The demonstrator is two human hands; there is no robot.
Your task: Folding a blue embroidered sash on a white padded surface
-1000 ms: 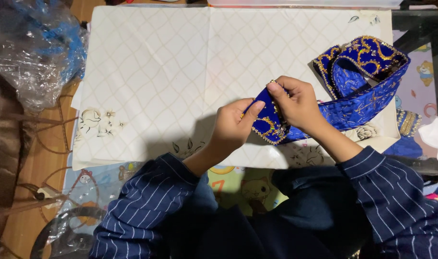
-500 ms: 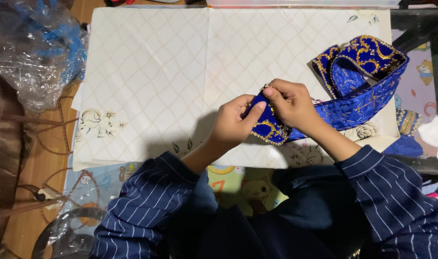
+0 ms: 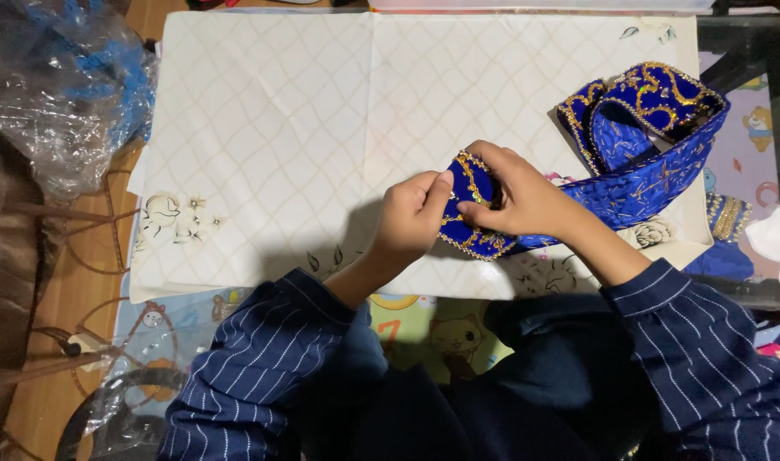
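Both hands have slid slightly left along the blue gold-trimmed band (image 3: 642, 183). Left hand (image 3: 411, 218) and right hand (image 3: 526, 201) pinch its end together. The coil lies at 2 o'clock on the cream quilted mat (image 3: 305, 128).

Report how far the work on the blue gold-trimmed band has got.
Done: little shows as finished; most of the blue band lies loosely coiled on the white quilted sheet. In hand: the left hand and right hand pinch and fold its free end. Left: the whole coiled length beyond the hands.
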